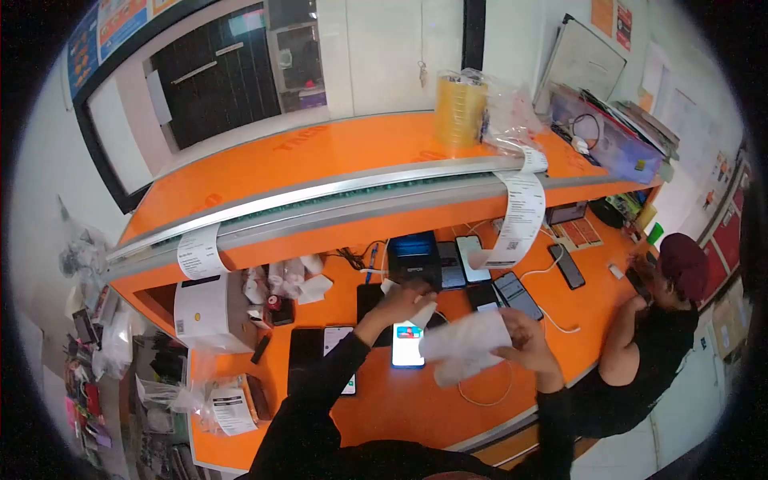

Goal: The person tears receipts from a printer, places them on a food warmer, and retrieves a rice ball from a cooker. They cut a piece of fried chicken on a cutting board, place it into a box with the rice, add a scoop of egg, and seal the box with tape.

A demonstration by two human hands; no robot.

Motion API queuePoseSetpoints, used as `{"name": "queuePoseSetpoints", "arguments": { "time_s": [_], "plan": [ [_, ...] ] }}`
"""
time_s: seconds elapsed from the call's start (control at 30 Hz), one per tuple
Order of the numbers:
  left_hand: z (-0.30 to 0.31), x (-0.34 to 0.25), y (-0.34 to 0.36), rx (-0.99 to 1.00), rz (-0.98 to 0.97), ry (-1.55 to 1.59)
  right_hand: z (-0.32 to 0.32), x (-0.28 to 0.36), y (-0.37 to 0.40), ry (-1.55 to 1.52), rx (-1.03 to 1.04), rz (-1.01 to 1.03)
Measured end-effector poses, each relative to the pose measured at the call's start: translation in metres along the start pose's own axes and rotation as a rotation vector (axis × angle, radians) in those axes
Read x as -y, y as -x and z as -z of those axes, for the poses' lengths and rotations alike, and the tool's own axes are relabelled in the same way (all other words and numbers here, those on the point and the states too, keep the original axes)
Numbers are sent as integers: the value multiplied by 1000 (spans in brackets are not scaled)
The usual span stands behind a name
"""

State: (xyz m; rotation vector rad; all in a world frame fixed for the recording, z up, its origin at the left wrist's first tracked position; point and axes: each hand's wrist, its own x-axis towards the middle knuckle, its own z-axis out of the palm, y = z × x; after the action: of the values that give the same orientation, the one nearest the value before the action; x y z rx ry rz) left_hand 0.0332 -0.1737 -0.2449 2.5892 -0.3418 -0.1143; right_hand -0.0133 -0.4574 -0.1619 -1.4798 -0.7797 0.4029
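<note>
In the middle of the counter, my left hand is closed in front of a black Epson printer, with a bit of white paper showing at its fingers. Further right, my right hand grips a sheet of white paper, which hangs down and is smeared by motion. Between my hands a lit phone lies on the orange counter. Left of my left forearm rest a black tablet-like device and another phone.
Several phones and white cables lie beyond my right hand. Printed receipts hang from the raised shelf, which bears yellow tape rolls. A white box-shaped printer stands left. A person in black sits at the right.
</note>
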Motion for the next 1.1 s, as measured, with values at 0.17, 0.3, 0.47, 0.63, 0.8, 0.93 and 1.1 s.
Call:
{"name": "queuePoseSetpoints", "arguments": {
  "time_s": [0.17,0.3,0.47,0.63,0.8,0.93,1.1],
  "plan": [
    [27,-54,72,163,-280,1339,-60,-4,-16,-272,-236,190],
    [107,-93,115,-148,-507,809,-100,13,-21,-227,-266,278],
    [120,-89,139,-111,-324,1225,-133,28,-29,-327,-137,247],
    [171,-97,150,-235,-372,1347,-154,36,-43,-322,11,291],
    [217,-109,136,-405,-332,976,-169,40,-71,-358,79,150],
    [277,-82,87,-594,-297,881,-185,3,-124,-261,67,110],
    [327,-10,28,-1177,-200,446,-196,-18,-151,-315,-24,144]
  ]
}}
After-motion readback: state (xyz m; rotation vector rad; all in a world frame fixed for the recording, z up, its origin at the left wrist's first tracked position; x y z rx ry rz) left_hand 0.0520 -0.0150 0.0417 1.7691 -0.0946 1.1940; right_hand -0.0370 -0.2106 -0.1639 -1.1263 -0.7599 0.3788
